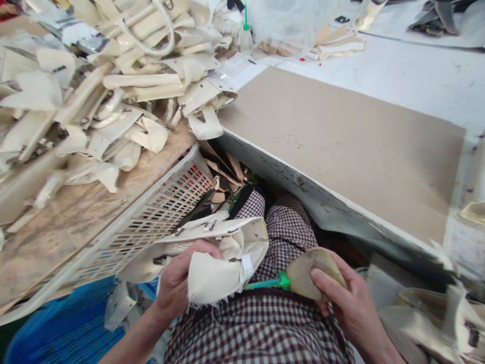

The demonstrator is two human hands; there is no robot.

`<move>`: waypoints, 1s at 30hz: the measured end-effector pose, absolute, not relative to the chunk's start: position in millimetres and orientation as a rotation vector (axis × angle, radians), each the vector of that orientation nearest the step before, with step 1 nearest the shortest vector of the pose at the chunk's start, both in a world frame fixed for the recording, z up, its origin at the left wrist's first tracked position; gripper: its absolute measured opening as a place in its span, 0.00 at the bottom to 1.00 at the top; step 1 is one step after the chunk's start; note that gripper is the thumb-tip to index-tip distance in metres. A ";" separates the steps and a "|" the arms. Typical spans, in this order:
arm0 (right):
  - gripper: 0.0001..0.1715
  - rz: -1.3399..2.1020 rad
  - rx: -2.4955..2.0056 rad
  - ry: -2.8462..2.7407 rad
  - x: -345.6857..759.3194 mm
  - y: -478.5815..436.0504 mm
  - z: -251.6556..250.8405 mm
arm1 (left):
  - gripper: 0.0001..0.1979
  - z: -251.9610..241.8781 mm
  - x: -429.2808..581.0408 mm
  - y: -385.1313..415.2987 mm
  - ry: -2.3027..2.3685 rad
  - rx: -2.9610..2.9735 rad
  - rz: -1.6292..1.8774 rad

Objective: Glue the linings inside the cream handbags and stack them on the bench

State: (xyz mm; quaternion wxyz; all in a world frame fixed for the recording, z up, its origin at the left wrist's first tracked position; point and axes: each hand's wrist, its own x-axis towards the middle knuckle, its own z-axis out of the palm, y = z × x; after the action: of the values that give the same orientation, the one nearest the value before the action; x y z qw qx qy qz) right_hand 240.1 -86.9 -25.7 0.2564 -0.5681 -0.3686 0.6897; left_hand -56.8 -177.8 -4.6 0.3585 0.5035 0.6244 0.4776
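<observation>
My left hand (180,275) is closed around a cream bag piece (212,278), a folded part with a frayed fabric edge, small dark metal fittings and a white tag. It is held over my lap. My right hand (341,288) grips a yellowish squeeze bottle (312,273), tilted onto its side so that its long green nozzle (269,283) points left. The nozzle's tip lies at the right edge of the bag piece; whether they touch I cannot tell. My fingers hide part of both things.
Many cream bag parts (144,86) are heaped on the wooden table (76,222) at left. Below it are a white slotted basket (151,222) and a blue basket (64,323). A brown board (341,131) lies on the right table, and another green-tipped bottle (246,38) stands behind.
</observation>
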 end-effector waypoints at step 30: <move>0.32 1.439 -1.703 -1.383 249.4 -68.1 -44.1 | 0.08 -19.5 -61.0 -184.9 1.575 1.457 1.160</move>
State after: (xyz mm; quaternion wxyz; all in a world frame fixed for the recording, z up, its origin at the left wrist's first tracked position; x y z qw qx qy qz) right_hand 249.4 -68.1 -44.1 0.2560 -0.6275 -0.5096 0.5301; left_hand -61.0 -184.9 -19.5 0.3443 0.5608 0.6063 0.4466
